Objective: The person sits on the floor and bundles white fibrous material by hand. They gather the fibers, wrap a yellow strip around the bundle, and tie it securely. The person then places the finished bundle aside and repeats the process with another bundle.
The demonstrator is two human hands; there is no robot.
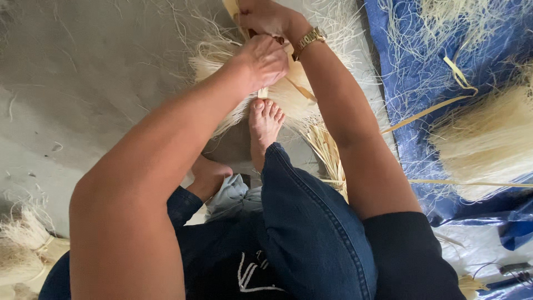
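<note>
The pale leaf strip (294, 75) lies on the grey floor (83, 83) right in front of the person, at the top of the view, its broad flat band running from between the two hands toward the bare foot (264, 125). Around it spreads a fan of fine split fibres (222, 53), thin as hair. The left hand (265, 58) is closed in a fist over the strip near the toes. The right hand (266, 16), with a gold wristwatch (308, 39) on its wrist, is clenched on the strip's far end at the frame's edge; what its fingers do underneath I cannot tell.

The risks, as I judge them, start at that grip. If the two fists pull unevenly, the strip may tear crooked or snap rather than split clean. The leaf edges look stiff and could slice a finger or the toes just beside them. Loose fibres near the foot could tangle and muddle the fan.

Further off, a neat fibre bundle (488, 144) rests on a blue tarp (405, 83) to the right; stray strands could drift across and mix with it.
</note>
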